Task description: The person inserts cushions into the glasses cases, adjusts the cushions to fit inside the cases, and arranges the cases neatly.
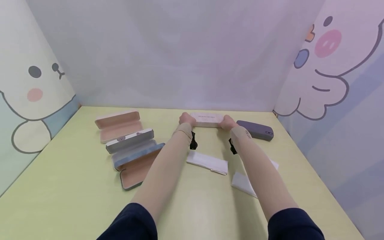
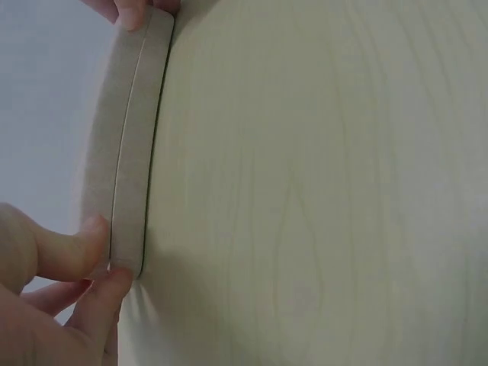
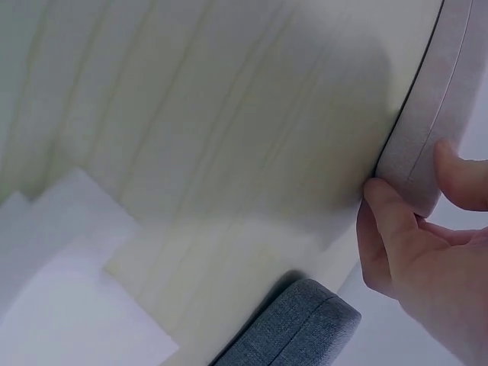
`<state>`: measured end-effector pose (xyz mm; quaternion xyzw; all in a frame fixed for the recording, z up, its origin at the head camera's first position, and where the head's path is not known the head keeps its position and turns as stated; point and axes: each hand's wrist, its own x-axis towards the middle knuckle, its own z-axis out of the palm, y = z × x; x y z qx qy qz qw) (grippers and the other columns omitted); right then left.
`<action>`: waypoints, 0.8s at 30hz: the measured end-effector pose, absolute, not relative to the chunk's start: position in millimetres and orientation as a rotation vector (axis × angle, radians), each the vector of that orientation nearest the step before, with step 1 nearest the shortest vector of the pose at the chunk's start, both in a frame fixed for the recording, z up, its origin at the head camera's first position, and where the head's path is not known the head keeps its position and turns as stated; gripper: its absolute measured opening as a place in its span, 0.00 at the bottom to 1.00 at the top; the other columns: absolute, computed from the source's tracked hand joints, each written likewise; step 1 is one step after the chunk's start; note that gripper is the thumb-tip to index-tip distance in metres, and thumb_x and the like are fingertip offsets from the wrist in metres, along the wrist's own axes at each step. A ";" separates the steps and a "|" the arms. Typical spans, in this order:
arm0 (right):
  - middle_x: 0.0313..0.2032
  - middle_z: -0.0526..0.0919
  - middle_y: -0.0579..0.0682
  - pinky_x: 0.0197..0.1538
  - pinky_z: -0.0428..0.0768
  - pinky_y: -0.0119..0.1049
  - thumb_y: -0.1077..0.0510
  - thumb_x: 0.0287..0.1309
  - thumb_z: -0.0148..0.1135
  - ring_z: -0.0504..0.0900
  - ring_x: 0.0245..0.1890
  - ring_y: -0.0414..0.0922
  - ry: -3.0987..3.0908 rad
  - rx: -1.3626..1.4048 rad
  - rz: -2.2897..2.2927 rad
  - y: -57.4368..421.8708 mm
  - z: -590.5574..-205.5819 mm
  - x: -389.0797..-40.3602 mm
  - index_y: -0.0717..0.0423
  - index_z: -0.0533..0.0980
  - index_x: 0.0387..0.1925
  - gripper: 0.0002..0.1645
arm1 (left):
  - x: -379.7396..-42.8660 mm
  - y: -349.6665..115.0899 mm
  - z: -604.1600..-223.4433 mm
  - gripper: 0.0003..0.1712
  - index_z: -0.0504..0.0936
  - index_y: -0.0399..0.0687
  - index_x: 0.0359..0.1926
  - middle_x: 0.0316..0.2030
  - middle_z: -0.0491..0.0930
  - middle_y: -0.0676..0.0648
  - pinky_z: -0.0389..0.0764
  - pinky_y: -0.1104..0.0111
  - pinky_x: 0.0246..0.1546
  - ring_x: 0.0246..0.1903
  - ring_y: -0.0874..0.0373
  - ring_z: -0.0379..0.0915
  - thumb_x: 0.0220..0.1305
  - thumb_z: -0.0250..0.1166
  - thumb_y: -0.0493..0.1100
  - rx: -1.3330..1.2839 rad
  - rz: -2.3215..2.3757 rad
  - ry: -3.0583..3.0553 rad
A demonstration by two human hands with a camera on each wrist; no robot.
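Observation:
A pale pink glasses case point(image 1: 207, 119), its lid closed, sits near the far edge of the table. My left hand point(image 1: 186, 119) pinches its left end, and the left wrist view shows the thumb point(image 2: 76, 248) on the lid side of the seam and fingertips by the lower half. At the opposite end, my right hand point(image 1: 228, 123) holds the case between thumb and fingers, seen closely in the right wrist view. Just right of that hand lies a closed dark grey-blue glasses case point(image 1: 256, 130) with a small glasses mark.
Several opened glasses cases stand in a staggered row on the left, among them a pink one point(image 1: 121, 128) and a dark one with pink lining point(image 1: 132, 176). A folded white cloth point(image 1: 207, 161) lies mid-table; more white cloth point(image 1: 243, 183) is partly behind my right forearm.

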<state>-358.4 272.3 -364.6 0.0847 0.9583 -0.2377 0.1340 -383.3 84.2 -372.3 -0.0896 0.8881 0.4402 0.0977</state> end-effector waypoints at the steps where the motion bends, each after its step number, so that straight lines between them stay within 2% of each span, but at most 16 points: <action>1: 0.57 0.69 0.68 0.61 0.69 0.45 0.59 0.63 0.48 0.69 0.48 0.53 2.784 0.244 -0.686 272.8 -366.0 -360.0 0.75 0.60 0.59 0.28 | -384.8 85.0 -373.1 0.18 0.74 0.36 0.52 0.50 0.79 0.39 0.78 0.61 0.53 0.50 0.48 0.76 0.60 0.58 0.37 -0.265 1.307 2.627; 8: 0.57 0.70 0.68 0.61 0.70 0.45 0.59 0.63 0.47 0.70 0.48 0.53 2.799 0.229 -0.681 278.4 -377.6 -375.1 0.76 0.61 0.59 0.29 | -391.1 86.3 -375.9 0.18 0.74 0.37 0.52 0.50 0.79 0.41 0.77 0.62 0.54 0.51 0.48 0.76 0.61 0.58 0.38 -0.299 1.297 2.631; 18: 0.56 0.70 0.67 0.61 0.70 0.47 0.62 0.61 0.47 0.70 0.49 0.54 2.785 0.305 -0.702 276.5 -371.8 -383.7 0.75 0.59 0.61 0.30 | -397.4 89.8 -369.4 0.17 0.74 0.38 0.51 0.52 0.79 0.40 0.75 0.62 0.56 0.53 0.47 0.75 0.62 0.58 0.40 -0.258 1.283 2.663; 20: 0.56 0.71 0.66 0.59 0.72 0.45 0.62 0.60 0.47 0.71 0.48 0.53 2.786 0.293 -0.711 281.9 -380.2 -392.2 0.74 0.60 0.61 0.29 | -398.4 90.3 -370.1 0.17 0.74 0.37 0.52 0.52 0.78 0.40 0.75 0.61 0.57 0.54 0.47 0.74 0.63 0.57 0.40 -0.253 1.286 2.662; 24: 0.48 0.75 0.62 0.45 0.75 0.41 0.59 0.56 0.51 0.73 0.39 0.51 2.848 0.261 -0.694 318.9 -436.2 -444.4 0.71 0.65 0.55 0.27 | -399.4 91.1 -373.3 0.19 0.73 0.36 0.53 0.53 0.78 0.39 0.76 0.60 0.56 0.54 0.46 0.74 0.63 0.56 0.39 -0.230 1.298 2.650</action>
